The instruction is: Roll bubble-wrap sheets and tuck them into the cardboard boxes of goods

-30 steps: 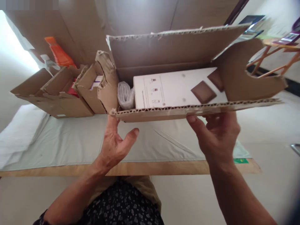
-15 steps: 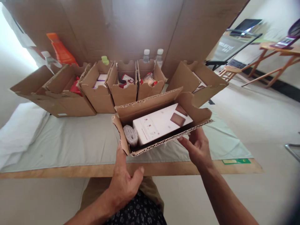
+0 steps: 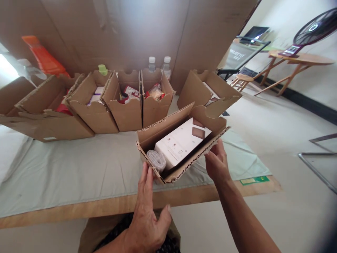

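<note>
Two hands are set to the box (image 3: 163, 127), which is turned at a slant over the near part of the cloth (image 3: 105, 168), close to the table edge (image 3: 105, 208); whether its base is borne by the cloth cannot be told. By the left hand (image 3: 147, 219), fingers straight and thumb clear, the near left end is touched without being gripped. The fingers of the right hand (image 3: 217, 163) are bent at the near long wall and partly hidden, so a firm grasp cannot be confirmed. Inside, the carton (image 3: 181, 140) is laid lengthwise, with the roll (image 3: 156, 161) at its near end. The box is best held level, as its contents could slide; pressure should be spread low, since the raw rims may bend, and the bin (image 3: 190, 89) behind should not be knocked.
</note>
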Available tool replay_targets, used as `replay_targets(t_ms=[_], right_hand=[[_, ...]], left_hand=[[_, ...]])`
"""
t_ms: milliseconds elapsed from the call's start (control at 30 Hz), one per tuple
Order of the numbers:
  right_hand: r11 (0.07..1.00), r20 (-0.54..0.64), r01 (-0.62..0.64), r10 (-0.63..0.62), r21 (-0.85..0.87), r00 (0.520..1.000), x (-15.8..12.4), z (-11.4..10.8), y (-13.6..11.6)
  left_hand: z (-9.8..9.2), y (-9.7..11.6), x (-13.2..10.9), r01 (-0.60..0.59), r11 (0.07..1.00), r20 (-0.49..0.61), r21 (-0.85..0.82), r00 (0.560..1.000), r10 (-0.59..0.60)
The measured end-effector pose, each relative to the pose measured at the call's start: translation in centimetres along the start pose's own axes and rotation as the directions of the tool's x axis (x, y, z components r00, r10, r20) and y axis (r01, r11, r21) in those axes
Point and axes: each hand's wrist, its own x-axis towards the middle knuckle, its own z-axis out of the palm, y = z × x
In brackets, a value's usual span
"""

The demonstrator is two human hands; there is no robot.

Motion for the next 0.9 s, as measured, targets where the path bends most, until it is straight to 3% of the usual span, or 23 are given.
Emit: replay_targets(t_ms=[100,267,367,533,767,900], right_hand=[[1.000,0.018,0.011,-0.011,0.010,1.000,0.0,0.0,0.6],[0.998,0.034,0.032,-0.034,0.052,0.999,0.6,0.4,1.5],[0.998,0.029,0.051,-0.052,0.030,0.998,1.2,0.5,1.7],[0.995,0.034,0.089,-0.088,-0.046,0.996,2.8,0.6,1.9],[0.987,-0.064,0.157,-0.158,-0.016,0.985,4.5,0.3,2.6],[0.986,-0.029,0.159,-0.160,-0.047,0.987,5.0,0.3,3.0]], left_hand=[[0.4,0.3,-0.6,0.002,1.000,-0.001,0.010,1.000,-0.002],[1.5,0.9,-1.5,0.112,0.994,0.005,0.005,0.994,-0.112],[2.0,0.8,-1.5,0.064,0.998,0.034,-0.019,0.997,-0.064],[2.6,0.7,-0.7,0.018,1.000,0.020,-0.023,1.000,-0.017],[3.6,0.6,1.4,0.010,1.000,0.070,-0.017,0.998,-0.009],[3.8,0.8,1.9,0.004,1.000,0.079,-0.018,0.997,-0.003]])
